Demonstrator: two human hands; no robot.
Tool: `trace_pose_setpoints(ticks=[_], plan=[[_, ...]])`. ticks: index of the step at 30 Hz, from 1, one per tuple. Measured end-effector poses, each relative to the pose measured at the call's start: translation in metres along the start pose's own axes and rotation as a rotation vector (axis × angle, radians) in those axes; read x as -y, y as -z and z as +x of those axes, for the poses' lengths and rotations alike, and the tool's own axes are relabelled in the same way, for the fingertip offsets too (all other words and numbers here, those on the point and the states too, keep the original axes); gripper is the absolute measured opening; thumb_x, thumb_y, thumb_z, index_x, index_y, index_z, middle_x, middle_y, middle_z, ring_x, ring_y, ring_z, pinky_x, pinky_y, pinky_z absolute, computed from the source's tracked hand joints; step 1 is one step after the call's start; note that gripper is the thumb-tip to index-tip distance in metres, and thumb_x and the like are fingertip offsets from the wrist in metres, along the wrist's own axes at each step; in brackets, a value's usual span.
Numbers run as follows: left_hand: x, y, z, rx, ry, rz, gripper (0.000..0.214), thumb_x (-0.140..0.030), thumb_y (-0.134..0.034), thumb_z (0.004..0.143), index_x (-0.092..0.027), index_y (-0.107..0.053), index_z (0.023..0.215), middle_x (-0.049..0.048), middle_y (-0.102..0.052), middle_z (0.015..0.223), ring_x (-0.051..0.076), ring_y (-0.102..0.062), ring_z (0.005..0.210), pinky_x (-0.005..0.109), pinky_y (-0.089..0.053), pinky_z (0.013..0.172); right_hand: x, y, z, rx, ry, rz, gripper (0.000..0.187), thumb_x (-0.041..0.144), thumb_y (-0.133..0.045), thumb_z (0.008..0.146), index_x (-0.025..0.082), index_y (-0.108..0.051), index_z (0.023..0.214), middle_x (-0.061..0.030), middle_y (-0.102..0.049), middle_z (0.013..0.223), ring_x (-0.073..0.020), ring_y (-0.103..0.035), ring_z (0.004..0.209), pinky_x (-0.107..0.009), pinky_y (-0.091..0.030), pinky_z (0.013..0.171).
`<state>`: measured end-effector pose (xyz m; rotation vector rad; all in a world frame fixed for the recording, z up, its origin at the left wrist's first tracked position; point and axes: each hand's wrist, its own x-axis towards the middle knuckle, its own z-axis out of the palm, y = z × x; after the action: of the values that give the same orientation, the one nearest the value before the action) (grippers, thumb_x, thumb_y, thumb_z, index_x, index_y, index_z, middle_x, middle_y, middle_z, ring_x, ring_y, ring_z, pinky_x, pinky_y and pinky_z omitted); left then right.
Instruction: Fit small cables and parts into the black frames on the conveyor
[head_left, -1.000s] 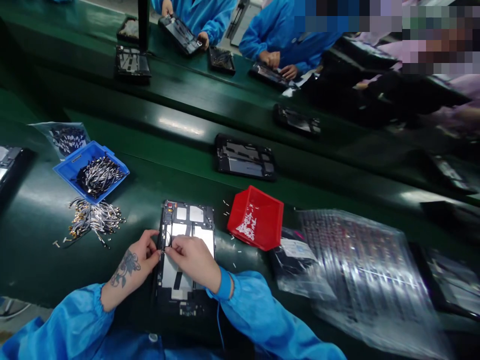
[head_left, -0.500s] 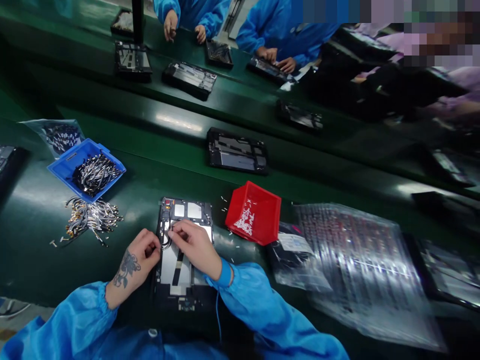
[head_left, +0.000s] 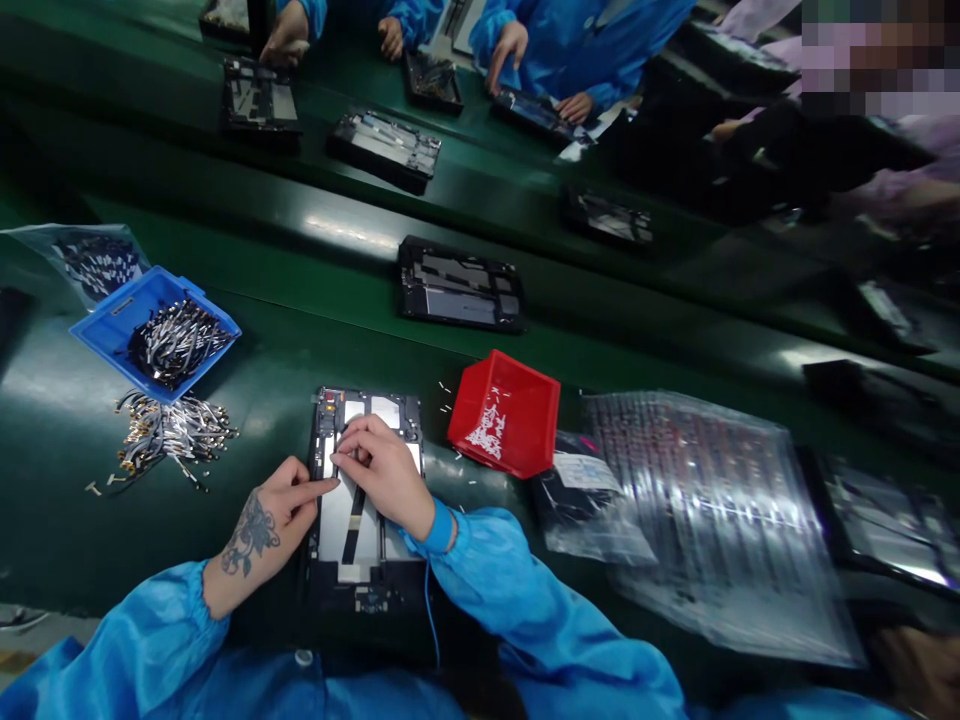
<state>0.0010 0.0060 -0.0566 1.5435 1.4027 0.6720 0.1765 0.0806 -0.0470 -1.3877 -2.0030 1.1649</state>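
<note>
**Open tablet chassis being worked on at the near edge of the green belt**

Nearest the camera, an opened tablet frame [head_left: 365, 505] is lying flat on the green belt [head_left: 75, 520], with its lower end partly being covered by blue sleeves. The left hand [head_left: 274, 520] is being rested at the frame's left edge, index finger stretched out and pointing at the inside; nothing is being held in it, as far as can be seen. The right hand [head_left: 382, 470] is being pressed down over the upper middle of the frame, fingertips bunched together on something tiny. What exactly is being pinched can't be made out, too small and hidden under the fingers.

Just right of the frame, a red bin [head_left: 504, 412] with small white bits is being tilted toward the camera. Further right, clear plastic bags [head_left: 712, 520] are being blurred by glare. To the left, loose flex cables [head_left: 169, 435] are lying piled, with a blue bin [head_left: 154, 330] behind them.

Farther back, another frame [head_left: 459, 285] is sitting on the belt, and other people's hands [head_left: 510, 45] are being cut off at the top.
</note>
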Motion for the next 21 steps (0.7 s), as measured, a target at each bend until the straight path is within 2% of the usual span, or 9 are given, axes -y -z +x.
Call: trace_pose_setpoints(ticks=[9, 16, 21], plan=[[0.001, -0.001, 0.0, -0.007, -0.025, 0.05, 0.041, -0.014, -0.044, 0.085, -0.027, -0.07, 0.113, 0.0009, -0.048, 0.081, 0.011, -0.056, 0.074, 0.02, -0.047, 0.065, 0.003, 0.0, 0.001, 0.006, -0.018, -0.019, 0.008, 0.017, -0.066, 0.079, 0.02, -0.06, 0.074, -0.0009, -0.056, 0.095, -0.0089, -0.047, 0.06, -0.026, -0.043, 0.06], [0.0, 0.0, 0.0, -0.002, -0.021, 0.058, 0.041, -0.013, -0.043, 0.085, -0.027, -0.069, 0.114, 0.0012, -0.049, 0.082, 0.012, -0.056, 0.075, 0.021, -0.047, 0.066, 0.009, -0.001, -0.001, -0.067, -0.051, -0.17, 0.021, 0.015, -0.063, 0.077, 0.021, -0.044, 0.083, -0.004, -0.05, 0.108, -0.0103, -0.046, 0.061, -0.028, -0.042, 0.059], [-0.001, 0.0, -0.001, -0.009, -0.021, 0.048, 0.041, -0.013, -0.043, 0.084, -0.027, -0.07, 0.112, 0.0012, -0.048, 0.081, 0.012, -0.056, 0.074, 0.021, -0.048, 0.065, 0.011, 0.0, 0.003, -0.047, -0.046, -0.253, 0.021, 0.015, -0.06, 0.079, 0.022, -0.04, 0.081, -0.0051, -0.049, 0.108, -0.013, -0.049, 0.066, -0.029, -0.041, 0.06]])
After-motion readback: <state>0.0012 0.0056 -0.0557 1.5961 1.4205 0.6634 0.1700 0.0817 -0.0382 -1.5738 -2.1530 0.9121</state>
